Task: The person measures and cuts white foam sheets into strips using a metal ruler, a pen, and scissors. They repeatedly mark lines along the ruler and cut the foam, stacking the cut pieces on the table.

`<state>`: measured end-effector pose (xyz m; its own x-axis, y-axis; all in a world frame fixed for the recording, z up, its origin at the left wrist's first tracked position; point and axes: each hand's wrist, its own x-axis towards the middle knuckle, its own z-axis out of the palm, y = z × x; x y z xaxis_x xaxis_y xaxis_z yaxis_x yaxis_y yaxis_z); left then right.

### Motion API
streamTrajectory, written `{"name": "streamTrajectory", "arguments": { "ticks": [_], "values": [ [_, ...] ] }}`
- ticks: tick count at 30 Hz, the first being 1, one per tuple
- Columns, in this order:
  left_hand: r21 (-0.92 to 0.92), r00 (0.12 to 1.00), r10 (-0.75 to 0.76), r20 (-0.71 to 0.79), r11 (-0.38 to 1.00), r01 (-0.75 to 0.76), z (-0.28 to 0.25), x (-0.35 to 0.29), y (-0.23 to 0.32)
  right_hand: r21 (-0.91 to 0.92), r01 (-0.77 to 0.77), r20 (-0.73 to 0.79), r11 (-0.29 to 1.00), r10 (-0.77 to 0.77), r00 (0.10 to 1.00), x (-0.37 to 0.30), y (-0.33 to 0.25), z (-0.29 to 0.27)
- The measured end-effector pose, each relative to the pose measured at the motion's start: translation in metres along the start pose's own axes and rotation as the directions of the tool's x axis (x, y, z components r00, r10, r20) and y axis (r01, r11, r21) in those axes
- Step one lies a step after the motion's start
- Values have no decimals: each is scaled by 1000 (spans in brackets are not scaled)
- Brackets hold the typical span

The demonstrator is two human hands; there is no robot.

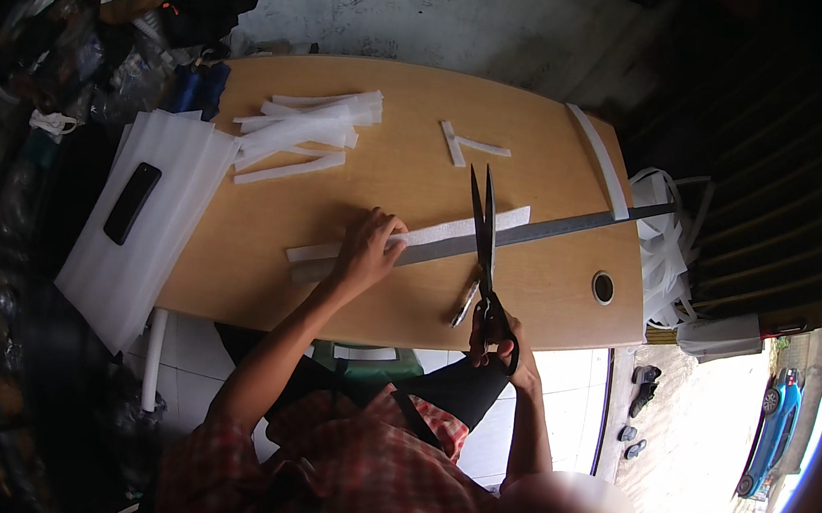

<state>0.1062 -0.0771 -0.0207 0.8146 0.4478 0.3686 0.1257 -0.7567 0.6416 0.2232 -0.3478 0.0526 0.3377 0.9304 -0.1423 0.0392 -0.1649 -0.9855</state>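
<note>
Light wood-toned tabletop (400, 163), curved at its far edge, carries the work. Scissors (487, 258) with long dark blades and black handles stand above its near edge, right of centre; the long axis runs away from the person, tips pointing to the far side, blades slightly parted. Right hand (503, 348) is closed around the handles. Left hand (370, 248), fingers bent, rests on a grey ruler (550, 232) and a white foam strip (448, 229); whether it pinches either cannot be told. Both run obliquely, right ends farther away, the strip along the ruler's far edge. Any ruler markings are too small to read. Beside the scissors lies a slim pen-like tool (466, 303). Farther out: piled foam strips (314, 131); at left, foam sheets (164, 225) bearing a black phone (132, 203).
</note>
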Motion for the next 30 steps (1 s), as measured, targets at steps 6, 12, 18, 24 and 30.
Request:
{"name": "streamTrajectory", "arguments": {
  "ticks": [6, 12, 18, 24, 30],
  "values": [
    [-380, 974, -187, 127, 898, 222, -32, 27, 7, -13, -36, -38, 999, 35, 999, -36, 34, 38],
    [-514, 961, -226, 160, 812, 277, -59, 37, 34, -22, -87, -40, 996, 86, 996, -36, 39, 50],
    [-580, 963, -236, 129, 770, 266, -58, 29, 50, -18, 12, -72, 1000, -13, 997, -21, 49, 62],
    [-605, 966, -226, 126, 755, 255, -61, 26, 53, -21, 3, -60, 1000, -4, 998, -16, 35, 62],
    [-613, 972, -196, 130, 754, 234, -58, 23, 54, -4, 3, -71, 1000, -3, 997, -18, 38, 64]
  ]
}}
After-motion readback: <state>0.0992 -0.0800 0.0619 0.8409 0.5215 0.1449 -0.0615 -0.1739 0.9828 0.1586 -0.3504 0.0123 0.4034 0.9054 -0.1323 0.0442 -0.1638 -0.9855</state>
